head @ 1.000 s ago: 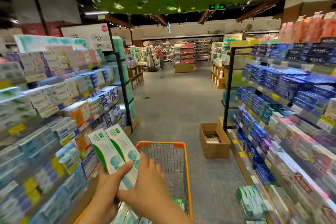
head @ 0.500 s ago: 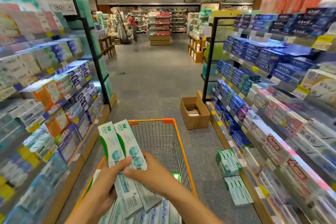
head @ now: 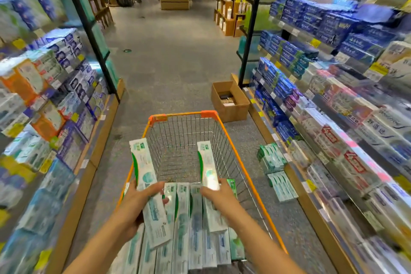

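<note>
Gripping one toothpaste box (head: 145,171) in the left hand (head: 131,206) and a second box (head: 208,168) in the right hand (head: 220,197) over the orange cart (head: 182,114).

**Both our hands up, each holding a box**

Our bare forearms enter from 7 and 5 o'clock and angle inward. Our left hand (head: 135,204) curls round the left box (head: 144,169). Our right hand (head: 219,198), at 3 o'clock from it, clasps the right box (head: 208,162), back of the hand upward.

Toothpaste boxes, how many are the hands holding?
2. The left hand grips one box above the left edge of the cart; the right hand grips another box toward its right. More boxes lie in the cart, unheld.
</note>
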Demonstrator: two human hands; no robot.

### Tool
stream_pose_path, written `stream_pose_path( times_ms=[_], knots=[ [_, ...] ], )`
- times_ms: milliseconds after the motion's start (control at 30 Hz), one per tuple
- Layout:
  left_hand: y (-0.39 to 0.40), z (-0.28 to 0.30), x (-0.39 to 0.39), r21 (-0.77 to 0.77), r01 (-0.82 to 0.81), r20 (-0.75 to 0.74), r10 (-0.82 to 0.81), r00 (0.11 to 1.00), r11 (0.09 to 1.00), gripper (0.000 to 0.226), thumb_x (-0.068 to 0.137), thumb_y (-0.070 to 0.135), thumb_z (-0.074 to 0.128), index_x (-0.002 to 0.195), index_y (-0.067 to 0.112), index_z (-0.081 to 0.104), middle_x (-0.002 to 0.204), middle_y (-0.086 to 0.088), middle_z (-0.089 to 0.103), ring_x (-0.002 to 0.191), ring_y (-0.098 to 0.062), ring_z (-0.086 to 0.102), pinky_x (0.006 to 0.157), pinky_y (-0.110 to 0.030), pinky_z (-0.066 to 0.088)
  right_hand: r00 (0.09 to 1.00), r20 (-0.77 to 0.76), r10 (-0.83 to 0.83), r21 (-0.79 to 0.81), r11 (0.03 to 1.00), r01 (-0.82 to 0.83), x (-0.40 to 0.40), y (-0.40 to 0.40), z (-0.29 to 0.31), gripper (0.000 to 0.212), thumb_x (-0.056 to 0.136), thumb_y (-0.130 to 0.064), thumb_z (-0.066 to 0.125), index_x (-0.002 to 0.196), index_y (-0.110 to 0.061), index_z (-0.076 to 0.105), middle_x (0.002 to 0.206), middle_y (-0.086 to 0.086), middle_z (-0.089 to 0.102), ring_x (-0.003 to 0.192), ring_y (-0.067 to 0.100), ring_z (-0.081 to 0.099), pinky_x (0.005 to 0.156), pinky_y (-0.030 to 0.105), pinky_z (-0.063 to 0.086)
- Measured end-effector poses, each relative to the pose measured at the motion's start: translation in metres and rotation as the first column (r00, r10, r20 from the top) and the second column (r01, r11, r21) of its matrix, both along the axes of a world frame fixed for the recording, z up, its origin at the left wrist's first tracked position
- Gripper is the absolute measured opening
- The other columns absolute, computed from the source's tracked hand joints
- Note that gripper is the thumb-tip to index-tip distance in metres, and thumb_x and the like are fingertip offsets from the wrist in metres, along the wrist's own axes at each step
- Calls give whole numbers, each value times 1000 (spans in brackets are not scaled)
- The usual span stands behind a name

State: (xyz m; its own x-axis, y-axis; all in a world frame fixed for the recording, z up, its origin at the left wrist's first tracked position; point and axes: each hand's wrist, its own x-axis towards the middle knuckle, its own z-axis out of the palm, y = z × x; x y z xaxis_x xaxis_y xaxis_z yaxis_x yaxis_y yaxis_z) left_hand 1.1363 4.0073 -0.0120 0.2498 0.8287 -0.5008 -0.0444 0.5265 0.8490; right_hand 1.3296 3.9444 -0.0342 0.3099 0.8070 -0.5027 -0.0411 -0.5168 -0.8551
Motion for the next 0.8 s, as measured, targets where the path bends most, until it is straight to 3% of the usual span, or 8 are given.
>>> stream_pose_path(
  times_ms=[100, 233, 333, 433, 500, 633, 733, 800],
  knots=[
    [2, -13, -16, -61, 2, -23, -4, 1000, 998, 63, 76, 16, 71, 133, 12, 43, 105, -16, 65, 71, -28, 72, 70, -46, 56, 998, -12, -54, -159, 986, 52, -3, -3, -38, 52, 88, -20, 60, 132, -9, 34, 108, 7, 56, 80, 13, 56, 59, 20, 44],
    [3, -22, -31, -114, -4, -33, 0, 999, 994, 70, 71, 20, 72, 134, 13, 42, 111, -20, 63, 79, -31, 71, 61, -43, 57, 997, -32, -67, -263, 963, 56, -20, -13, -71, 81, 87, -24, 63, 148, -8, 12, 143, 14, 38, 125, 30, 46, 98, 38, 42],
    [3, -25, -36, -125, -7, -32, 3, 999, 992, 74, 66, 20, 73, 133, 12, 42, 111, -21, 62, 76, -30, 71, 58, -40, 57, 999, -16, -44, -280, 959, 38, -34, -16, -86, 69, 91, -19, 59, 145, -4, 19, 136, 16, 42, 118, 28, 50, 95, 32, 43],
    [0, -23, -36, -125, 10, -19, -13, 1000, 992, 83, 61, 19, 81, 133, 16, 41, 112, -18, 62, 78, -30, 72, 59, -40, 57, 999, 50, -13, -294, 956, 27, -49, -12, -98, 85, 88, -25, 64, 150, -8, 9, 153, 14, 21, 117, 26, 49, 78, 25, 47],
    [-3, -22, -33, -116, 12, -29, -16, 999, 993, 74, 68, 17, 80, 132, 15, 43, 112, -18, 63, 80, -32, 71, 62, -42, 57, 994, 106, 28, -301, 954, 5, -54, -10, -104, 89, 87, -27, 65, 151, -10, 6, 154, 14, 17, 112, 24, 49, 70, 23, 48],
    [-12, -19, -18, -108, 26, -47, -31, 998, 994, 51, 83, 13, 68, 127, 18, 43, 112, -15, 62, 81, -31, 71, 71, -48, 56, 931, 252, 265, -375, 914, -159, -53, -12, -104, 73, 90, -26, 63, 145, -5, 21, 149, 15, 26, 131, 27, 40, 99, 29, 41],
    [-18, -15, -4, -119, 57, -45, -63, 997, 991, 56, 82, 14, 70, 131, 17, 42, 110, -14, 64, 86, -32, 69, 79, -52, 55, 863, 280, 420, -432, 858, -277, -46, -14, -83, 65, 91, -30, 61, 141, -2, 30, 144, 14, 39, 129, 26, 43, 100, 30, 39],
    [-21, -11, 6, -105, 80, -54, -86, 995, 991, 60, 81, 15, 71, 133, 17, 41, 108, -12, 66, 90, -31, 68, 83, -52, 54, 862, 323, 391, -385, 886, -258, -33, -13, -59, 64, 91, -34, 60, 141, -4, 33, 142, 13, 43, 125, 26, 47, 100, 32, 42]
  ],
)
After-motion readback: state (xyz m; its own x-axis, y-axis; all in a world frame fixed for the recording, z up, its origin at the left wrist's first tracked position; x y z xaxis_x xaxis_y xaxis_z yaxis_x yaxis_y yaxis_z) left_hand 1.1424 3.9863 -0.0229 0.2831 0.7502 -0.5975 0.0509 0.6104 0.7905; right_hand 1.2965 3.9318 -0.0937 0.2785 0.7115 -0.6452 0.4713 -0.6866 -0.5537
